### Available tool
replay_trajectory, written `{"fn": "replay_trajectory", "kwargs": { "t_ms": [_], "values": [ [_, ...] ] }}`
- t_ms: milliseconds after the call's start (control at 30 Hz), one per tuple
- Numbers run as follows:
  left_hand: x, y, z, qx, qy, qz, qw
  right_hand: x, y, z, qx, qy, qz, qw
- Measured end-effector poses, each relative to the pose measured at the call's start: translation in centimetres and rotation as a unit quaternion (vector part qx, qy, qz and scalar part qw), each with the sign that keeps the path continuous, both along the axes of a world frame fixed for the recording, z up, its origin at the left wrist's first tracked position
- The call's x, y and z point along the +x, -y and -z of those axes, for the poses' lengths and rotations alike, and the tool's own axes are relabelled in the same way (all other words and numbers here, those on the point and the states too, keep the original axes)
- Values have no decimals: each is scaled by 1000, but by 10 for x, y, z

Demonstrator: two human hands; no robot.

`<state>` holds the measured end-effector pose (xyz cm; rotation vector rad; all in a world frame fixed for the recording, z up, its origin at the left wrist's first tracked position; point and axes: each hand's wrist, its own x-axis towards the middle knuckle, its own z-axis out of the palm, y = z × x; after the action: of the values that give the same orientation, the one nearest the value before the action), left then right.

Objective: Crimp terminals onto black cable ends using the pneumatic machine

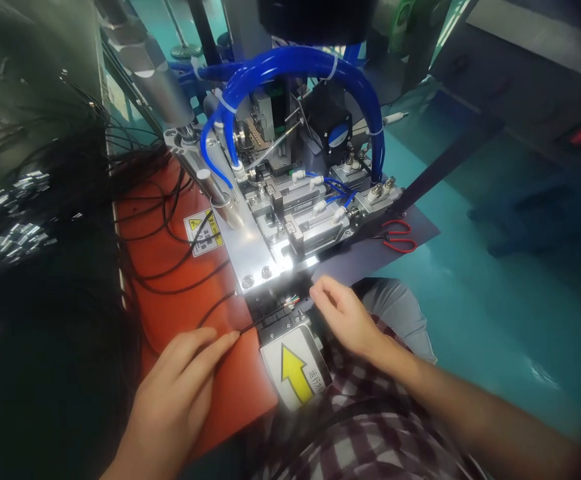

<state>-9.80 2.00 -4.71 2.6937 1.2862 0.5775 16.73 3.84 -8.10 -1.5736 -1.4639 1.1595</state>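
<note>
My left hand (178,377) pinches a thin black cable (263,321) over the orange surface. The cable runs right into the machine's front slot, where its end fans out into several fine coloured wires (292,302). Just to the right of these wire ends is my right hand (348,317), its fingers curled and closed, with a small gap between fingertips and wires. Whatever those fingers hold, if anything, is hidden. Behind the wires stands the bench machine (250,257) with its metal plate and cylinders. A white cover with a yellow arrow (294,370) lies in front.
Several loose black cables cross the orange surface (170,267) from a dark bundle (25,180) at left. Thick blue air tubes (295,57) arch over the machine. Red-handled scissors (399,237) lie at its right. A warning label (201,233) is on the orange surface.
</note>
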Motion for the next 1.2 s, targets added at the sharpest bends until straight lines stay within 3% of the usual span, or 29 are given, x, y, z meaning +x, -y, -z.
{"fn": "replay_trajectory", "kwargs": {
  "t_ms": [200, 567, 833, 1200],
  "values": [
    [-1, 2, 1, -12, 3, -12, 1000, -3, 3, -4, -34, -95, -33, 994],
    [-1, 1, 0, -4, 0, -12, 1000, -15, -2, -12, -54, -180, -10, 982],
    [-1, 1, 1, -2, -3, -13, 1000, -13, -1, -11, -64, -200, 4, 978],
    [-5, 3, 2, -25, -7, -14, 1000, -12, -4, -4, -49, -149, 27, 987]
  ]
}}
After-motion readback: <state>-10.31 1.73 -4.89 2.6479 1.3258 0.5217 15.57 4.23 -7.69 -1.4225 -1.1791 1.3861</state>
